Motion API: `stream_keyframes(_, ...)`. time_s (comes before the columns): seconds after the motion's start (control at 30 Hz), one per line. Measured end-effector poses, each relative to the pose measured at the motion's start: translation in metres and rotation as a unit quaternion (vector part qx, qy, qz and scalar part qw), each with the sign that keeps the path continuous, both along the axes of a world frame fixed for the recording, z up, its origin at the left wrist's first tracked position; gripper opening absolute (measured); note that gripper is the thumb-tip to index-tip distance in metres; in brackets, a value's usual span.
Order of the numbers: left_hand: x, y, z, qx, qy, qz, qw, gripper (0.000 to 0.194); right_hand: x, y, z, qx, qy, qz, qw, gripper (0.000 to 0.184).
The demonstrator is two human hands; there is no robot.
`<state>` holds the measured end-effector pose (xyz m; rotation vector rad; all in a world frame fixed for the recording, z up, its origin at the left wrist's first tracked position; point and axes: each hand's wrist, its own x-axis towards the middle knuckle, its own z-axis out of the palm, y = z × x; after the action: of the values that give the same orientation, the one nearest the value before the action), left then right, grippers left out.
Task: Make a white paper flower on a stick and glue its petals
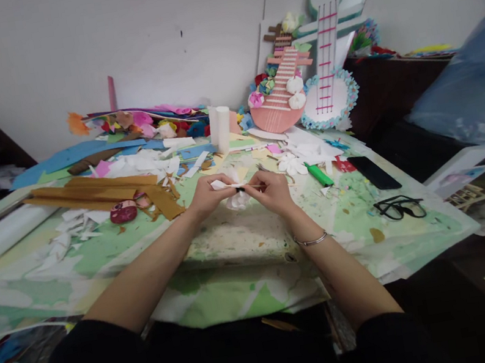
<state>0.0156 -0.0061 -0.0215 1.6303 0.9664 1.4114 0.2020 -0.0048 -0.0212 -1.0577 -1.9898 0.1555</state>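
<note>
Both hands meet over the near middle of the table. My left hand (209,196) is closed in a pinch on a white paper flower (237,200), whose petals hang below the fingers. A pale strip sticks out above the left thumb. My right hand (274,187) is closed on the flower's other side, its thumb beside a small dark spot at the middle. Something thin and greyish shows by the right fingers; I cannot make out what it is. Just beyond the right hand lies another white paper flower (292,164), with a green glue bottle or marker (318,175) beside it.
Brown paper strips (100,191), white scraps (139,163) and a dark red round object (123,212) lie to the left. White rolls (220,128) stand at the back near paper instruments (280,114). A phone (373,172) and glasses (399,208) rest on the right.
</note>
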Motion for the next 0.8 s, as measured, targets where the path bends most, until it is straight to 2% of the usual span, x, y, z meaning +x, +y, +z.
stream_keyframes(0.33,-0.0016,0.0059,-0.0090,-0.020,-0.019,-0.016,0.999,0.013,0.0004,-0.0004,-0.0016,0.025,-0.011,-0.001,1.000,0.037)
stream_keyframes(0.5,0.0000,0.0048,-0.0083,-0.037,-0.035,-0.024,0.998,0.014,0.0007,0.0017,-0.0034,0.048,-0.012,0.000,0.999,0.042)
stream_keyframes(0.8,0.0007,0.0053,-0.0079,-0.042,-0.039,-0.029,0.998,0.013,0.0013,0.0018,-0.0037,0.067,-0.013,0.002,0.998,0.038)
